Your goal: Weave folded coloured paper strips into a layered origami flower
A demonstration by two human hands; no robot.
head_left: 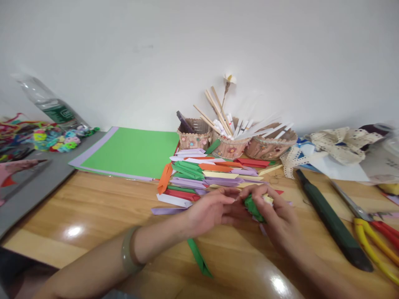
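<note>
My right hand [279,211] is closed round a small bundle of folded paper [254,207], green with a pale yellow and white end. Close by on its left, my left hand [207,211] has its fingers stretched toward the bundle, slightly apart; nothing shows in them, though its fingertips are partly hidden by shadow and blur. Both hands are just above the wooden table [102,211]. Behind them lie several folded paper strips [221,180] in purple, green, orange, red, white and yellow. A single green strip [199,257] rests below my left wrist.
Three decorated baskets [232,147] with sticks and white pens stand by the wall. Green paper sheets [131,151] lie left of them. On the right are a dark green long tool [333,220], scissors [370,241] and lace ribbon [339,145]. A plastic bottle [50,101] leans at far left.
</note>
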